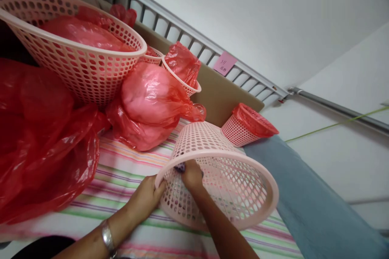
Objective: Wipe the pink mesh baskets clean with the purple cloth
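Note:
A pale pink perforated plastic basket [209, 154] lies tipped on its side, its mouth facing me. My left hand [148, 190] grips its rim at the left, with the thumb over the edge. Inside the basket, my right hand [192, 174] is closed on a dark, purplish patterned cloth [180, 167] near the left inner wall. Only a small part of the cloth shows, and my fingertips are partly hidden. Beneath the basket is a striped bed sheet [121, 178].
At the left stand a large pink basket [91, 60] with a red bag inside and a loose red plastic bag [45, 141]. A stuffed red bag [148, 105] sits behind. Smaller bag-lined baskets [240, 131] line the headboard [212, 93]. A pink note [225, 63] hangs on the rail.

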### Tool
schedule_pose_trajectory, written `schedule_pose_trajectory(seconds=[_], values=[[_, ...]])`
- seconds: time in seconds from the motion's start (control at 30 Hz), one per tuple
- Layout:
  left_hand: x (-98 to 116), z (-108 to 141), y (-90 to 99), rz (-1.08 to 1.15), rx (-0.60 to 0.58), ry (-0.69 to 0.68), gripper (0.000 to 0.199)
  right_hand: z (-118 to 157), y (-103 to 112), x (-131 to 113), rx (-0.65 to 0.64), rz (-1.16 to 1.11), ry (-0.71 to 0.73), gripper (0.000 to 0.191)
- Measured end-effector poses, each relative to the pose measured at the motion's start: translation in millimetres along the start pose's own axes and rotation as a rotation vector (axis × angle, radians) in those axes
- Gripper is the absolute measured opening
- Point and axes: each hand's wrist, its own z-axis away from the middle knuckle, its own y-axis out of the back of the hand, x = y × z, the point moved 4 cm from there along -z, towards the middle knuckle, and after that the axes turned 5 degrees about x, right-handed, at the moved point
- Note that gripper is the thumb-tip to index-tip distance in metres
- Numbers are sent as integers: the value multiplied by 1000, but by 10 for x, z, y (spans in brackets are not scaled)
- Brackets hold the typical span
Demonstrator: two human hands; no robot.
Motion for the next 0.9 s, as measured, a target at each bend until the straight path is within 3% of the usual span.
schedule_pose_trajectory(seconds=[0.2, 0.33, 0.47, 0.63, 0.77, 0.9], values=[[-28, -8, 26, -8, 20, -15, 41, 1097, 142, -292, 105, -151, 247, 28], [-32, -36, 25, -16, 33, -6, 42, 1374, 184, -301, 122, -203, 328, 29], [1, -50, 16, -15, 23, -2, 42, 1062, 135, -192, 80, -139, 256, 19], [38, -67, 16, -65, 7, 4, 38, 260, -1, 59, 57, 91, 46, 38], [57, -82, 15, -122, 7, -22, 35, -323, -117, 258, 34, 135, -144, 29], [35, -103, 2, -118, -2, -12, 34, -621, -192, 325, 51, 104, -179, 29]])
